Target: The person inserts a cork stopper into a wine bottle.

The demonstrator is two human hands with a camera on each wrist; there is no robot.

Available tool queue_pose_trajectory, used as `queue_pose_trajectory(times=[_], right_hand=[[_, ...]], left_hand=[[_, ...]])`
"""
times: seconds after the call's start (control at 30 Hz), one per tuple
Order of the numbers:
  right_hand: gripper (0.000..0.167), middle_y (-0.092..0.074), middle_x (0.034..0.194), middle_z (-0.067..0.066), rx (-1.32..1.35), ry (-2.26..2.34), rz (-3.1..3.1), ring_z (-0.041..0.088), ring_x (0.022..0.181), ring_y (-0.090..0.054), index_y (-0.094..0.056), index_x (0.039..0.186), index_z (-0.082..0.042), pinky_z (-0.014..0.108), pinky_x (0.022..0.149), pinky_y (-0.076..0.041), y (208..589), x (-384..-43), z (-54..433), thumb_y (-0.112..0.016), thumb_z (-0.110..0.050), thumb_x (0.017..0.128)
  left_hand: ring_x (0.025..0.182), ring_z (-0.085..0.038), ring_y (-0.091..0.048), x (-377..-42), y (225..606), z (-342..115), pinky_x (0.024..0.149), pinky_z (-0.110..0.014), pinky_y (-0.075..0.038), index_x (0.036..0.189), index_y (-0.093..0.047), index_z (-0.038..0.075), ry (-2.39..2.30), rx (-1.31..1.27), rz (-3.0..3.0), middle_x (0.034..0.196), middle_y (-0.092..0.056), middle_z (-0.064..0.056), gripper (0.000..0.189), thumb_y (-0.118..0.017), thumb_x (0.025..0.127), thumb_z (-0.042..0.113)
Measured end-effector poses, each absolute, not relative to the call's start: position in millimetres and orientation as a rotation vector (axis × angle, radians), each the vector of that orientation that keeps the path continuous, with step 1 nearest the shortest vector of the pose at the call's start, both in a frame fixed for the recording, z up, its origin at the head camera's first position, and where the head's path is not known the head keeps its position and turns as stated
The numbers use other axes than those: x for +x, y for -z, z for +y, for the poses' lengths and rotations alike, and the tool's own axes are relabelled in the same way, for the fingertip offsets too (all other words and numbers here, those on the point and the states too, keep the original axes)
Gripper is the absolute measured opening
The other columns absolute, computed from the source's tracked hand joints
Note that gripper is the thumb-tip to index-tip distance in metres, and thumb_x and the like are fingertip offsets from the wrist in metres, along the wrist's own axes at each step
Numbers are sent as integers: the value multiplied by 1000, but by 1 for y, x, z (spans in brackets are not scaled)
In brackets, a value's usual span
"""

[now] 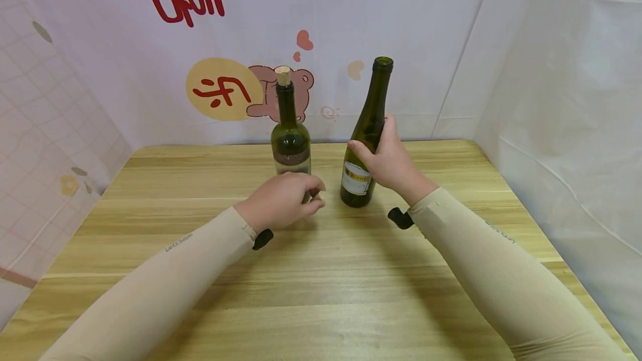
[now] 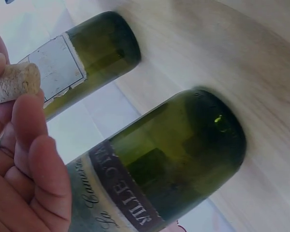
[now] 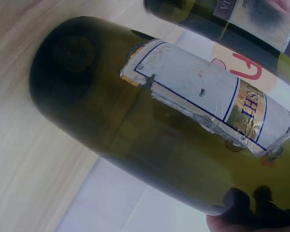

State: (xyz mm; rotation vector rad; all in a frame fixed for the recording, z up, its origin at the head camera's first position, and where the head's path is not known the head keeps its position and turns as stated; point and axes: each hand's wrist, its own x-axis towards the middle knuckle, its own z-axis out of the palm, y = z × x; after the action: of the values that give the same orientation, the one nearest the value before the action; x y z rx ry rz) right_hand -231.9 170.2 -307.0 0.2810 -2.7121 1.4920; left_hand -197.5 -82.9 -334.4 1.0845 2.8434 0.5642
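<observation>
My right hand grips a green wine bottle round its middle, just above a torn white label. Its mouth has no cork in it, and the bottle leans slightly to the right. Between thumb and fingers my left hand pinches a cork, which shows clearly in the left wrist view. Behind that hand stands a second green wine bottle, upright, with a cork in its neck. The left hand hides its lower part in the head view.
A wooden table carries both bottles. Behind it hangs a white cloth backdrop with red lettering and a printed bear. A white cloth also hangs along the right side.
</observation>
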Motion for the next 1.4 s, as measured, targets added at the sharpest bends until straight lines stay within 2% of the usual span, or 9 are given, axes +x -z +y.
queue_pose_trajectory(times=[0.47,0.8,1.13,1.4], right_hand=[[80,-51,141,17,277,-1487,-2723,36,131,-58,-15,154,-10,61,112,-46,309,-233,170,-67,-44,102],[78,-51,140,18,307,-1516,-2701,36,130,-59,-16,152,-9,61,111,-47,310,-232,170,-67,-42,103],[76,-52,138,18,324,-1508,-2684,36,129,-59,-18,150,-9,61,110,-48,311,-233,171,-67,-42,103],[78,-52,138,18,317,-1502,-2685,36,128,-59,-16,152,-9,60,111,-47,310,-232,170,-67,-41,103]], left_hand=[[77,-9,-60,-199,325,-77,71,-29,-52,106,-71,19,-671,1116,2847,92,-70,8,12,-69,103,31],[76,-9,-61,-201,319,-75,68,-28,-52,111,-72,18,-717,1118,2842,93,-69,8,15,-68,104,30],[79,-10,-62,-204,309,-74,72,-29,-53,117,-72,17,-756,1130,2845,99,-71,7,18,-66,105,30],[75,-11,-61,-207,300,-70,68,-30,-53,121,-72,14,-824,1112,2839,103,-73,4,22,-66,105,28]])
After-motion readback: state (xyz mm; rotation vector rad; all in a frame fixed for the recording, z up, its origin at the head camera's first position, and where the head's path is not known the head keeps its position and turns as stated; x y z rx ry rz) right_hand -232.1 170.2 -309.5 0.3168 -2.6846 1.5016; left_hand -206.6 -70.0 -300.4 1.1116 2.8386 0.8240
